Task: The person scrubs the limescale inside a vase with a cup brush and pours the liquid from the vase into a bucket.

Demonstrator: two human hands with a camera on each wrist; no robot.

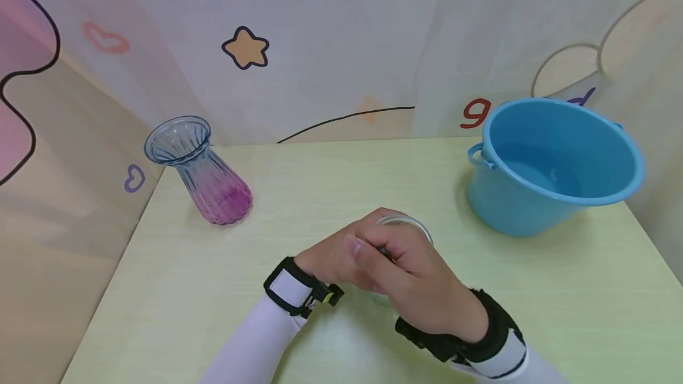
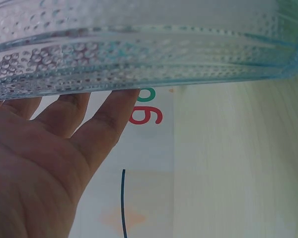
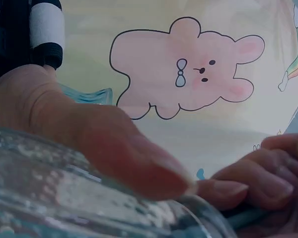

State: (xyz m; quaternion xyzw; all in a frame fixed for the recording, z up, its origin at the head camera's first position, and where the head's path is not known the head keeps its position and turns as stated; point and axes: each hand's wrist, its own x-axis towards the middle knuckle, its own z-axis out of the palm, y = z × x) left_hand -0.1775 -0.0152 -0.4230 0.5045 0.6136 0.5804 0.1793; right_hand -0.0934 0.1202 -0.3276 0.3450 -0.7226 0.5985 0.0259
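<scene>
My left hand (image 1: 333, 256) holds a clear, bluish glass vessel (image 2: 149, 47) with a dotted pattern. Its thumb (image 3: 139, 158) lies along the vessel's side in the right wrist view, and fingers reach round the far side in the left wrist view. Over the vessel's mouth is my right hand (image 1: 429, 286), with bent fingers pinching a thin, dark bluish thing (image 3: 246, 218) at the rim. Most of that thing is hidden by the fingers, so its kind cannot be told. From the head view, both hands cover nearly all of the vessel except its rim (image 1: 418, 221).
A ribbed glass vase (image 1: 213, 176), blue above and pink below, stands back left on the pale table (image 1: 320, 185). At the back right is a light blue bucket (image 1: 512, 206) with a side handle. A printed curtain (image 1: 331, 34) hangs behind the table.
</scene>
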